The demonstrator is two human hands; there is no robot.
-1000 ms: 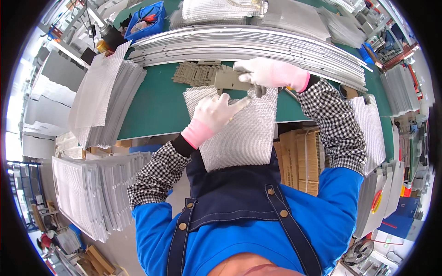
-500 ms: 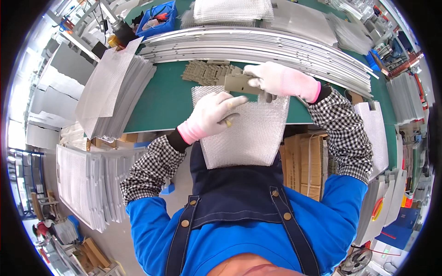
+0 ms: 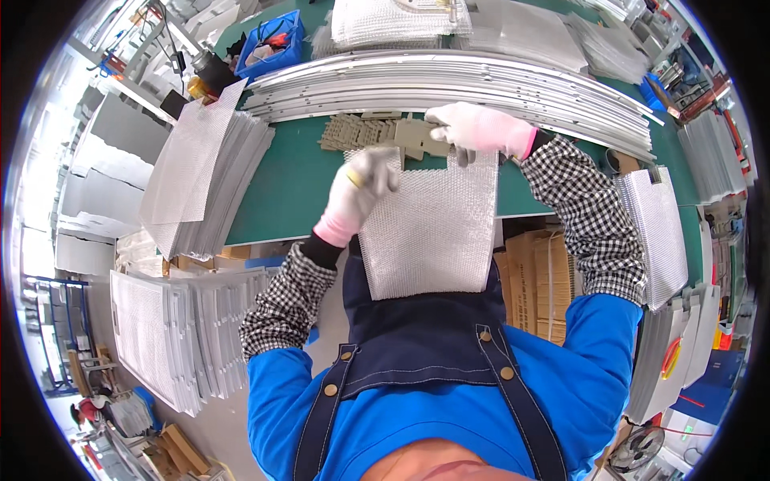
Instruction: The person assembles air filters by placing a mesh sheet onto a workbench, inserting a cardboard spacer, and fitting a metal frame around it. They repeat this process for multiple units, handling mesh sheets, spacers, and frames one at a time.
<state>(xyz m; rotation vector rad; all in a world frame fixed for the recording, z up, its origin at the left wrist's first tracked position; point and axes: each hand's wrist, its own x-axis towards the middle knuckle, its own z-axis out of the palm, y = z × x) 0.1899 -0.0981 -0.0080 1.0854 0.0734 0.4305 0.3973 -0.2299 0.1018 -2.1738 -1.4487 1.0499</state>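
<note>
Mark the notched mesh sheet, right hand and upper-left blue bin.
Notched mesh sheet [image 3: 431, 232], head view: its middle.
Right hand [image 3: 475, 128], head view: glove's back.
Blue bin [image 3: 281, 62], head view: near wall.

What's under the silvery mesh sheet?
Green table shows beside the upper part of the mesh sheet, and dark apron below its bottom edge. The sheet hides whatever lies directly beneath.

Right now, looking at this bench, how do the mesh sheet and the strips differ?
The sheet is broad and notched at its far edge; the strips are long and narrow. The sheet reaches past the near edge of the table; the strips lie farther back across it. Both look silvery.
</note>
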